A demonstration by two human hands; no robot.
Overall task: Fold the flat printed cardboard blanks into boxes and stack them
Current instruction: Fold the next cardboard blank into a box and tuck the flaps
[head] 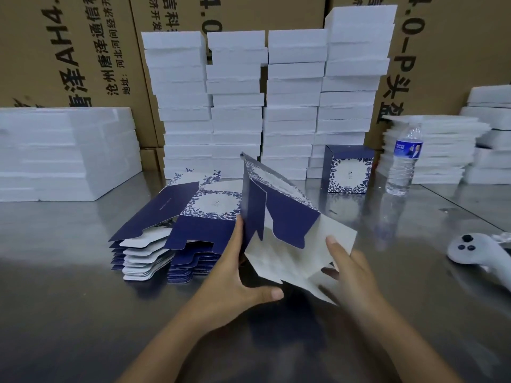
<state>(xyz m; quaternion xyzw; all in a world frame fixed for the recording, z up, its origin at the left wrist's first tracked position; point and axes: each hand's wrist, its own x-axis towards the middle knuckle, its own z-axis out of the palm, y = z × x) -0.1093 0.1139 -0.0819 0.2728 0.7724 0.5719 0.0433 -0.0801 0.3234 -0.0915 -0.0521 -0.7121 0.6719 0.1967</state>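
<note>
The left hand [235, 268] grips the left edge of a half-opened blue blank [279, 217], thumb under it. The right hand [345, 268] pinches its white flap. The blank is held above the metal table [69, 272], beside the pile of flat blanks [177, 230]; one folded box [347, 170] stands behind.

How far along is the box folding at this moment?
Done: one folded printed box stands upright on the metal table. In hand: the left hand and right hand hold a partly opened blank. Left: a thick pile of flat blanks remains, and no stack of printed boxes exists yet.
</note>
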